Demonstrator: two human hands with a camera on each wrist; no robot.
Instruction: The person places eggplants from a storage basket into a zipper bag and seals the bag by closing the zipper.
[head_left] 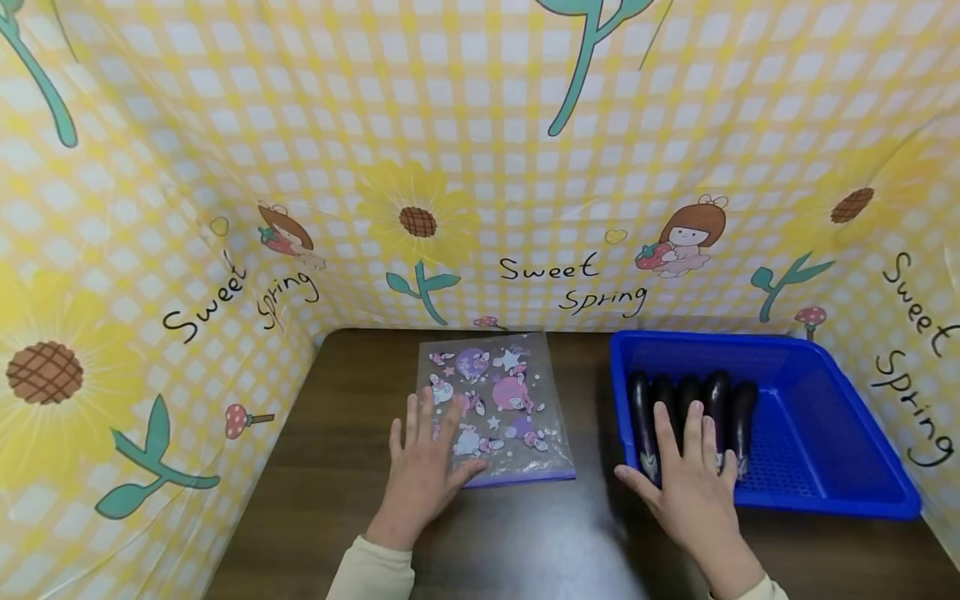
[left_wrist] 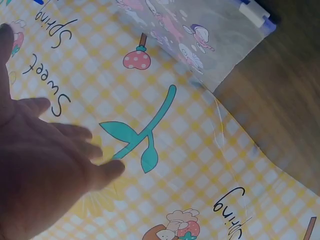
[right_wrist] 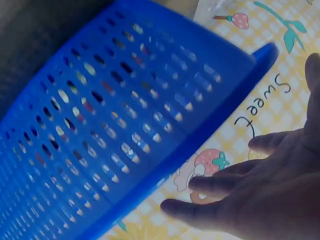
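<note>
My left hand (head_left: 425, 473), fingers spread, is over the lower left of a clear zip bag (head_left: 480, 458) printed with pink and purple cartoon figures. The bag lies flat on the table, its purple zip edge toward me; a white slider shows in the left wrist view. My right hand (head_left: 693, 492) reaches with straight fingers over the near edge of a blue plastic basket (head_left: 798, 433). Several dark purple eggplants (head_left: 742, 417) lie side by side in the basket's left half, their lower ends partly hidden by that hand. Neither hand grips anything.
The dark brown wooden table (head_left: 337, 433) carries both the bag and the basket, with a strip of tabletop between them. A yellow checked sheet (head_left: 480, 208) with flowers and "Sweet Spring" lettering rises behind the table and along both sides.
</note>
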